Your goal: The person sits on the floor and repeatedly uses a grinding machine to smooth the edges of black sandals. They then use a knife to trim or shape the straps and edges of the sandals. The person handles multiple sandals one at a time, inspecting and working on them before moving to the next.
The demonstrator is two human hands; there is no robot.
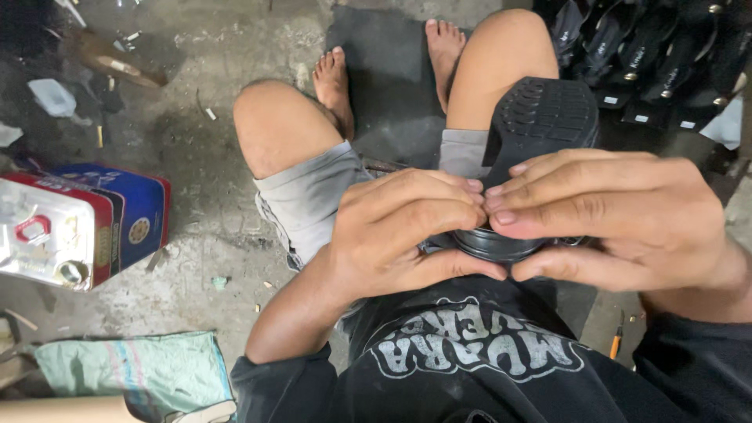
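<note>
Seen from above, a seated person holds a black shoe sole [539, 117] over their lap, tread side up, its far end resting above the right knee. The left hand [399, 235] and right hand [603, 211] meet at the sole's near end, fingers [439, 192] pressed together and curled over its edge, thumbs beneath, pinching it. A metal tin can [74, 227] lies on the concrete floor [204, 102] at left. Black sandals [650, 55] are stacked far right.

Bare floor [196, 157] open left of knees; tin can [78, 227] far left; sandal row [658, 55] crowds right
</note>
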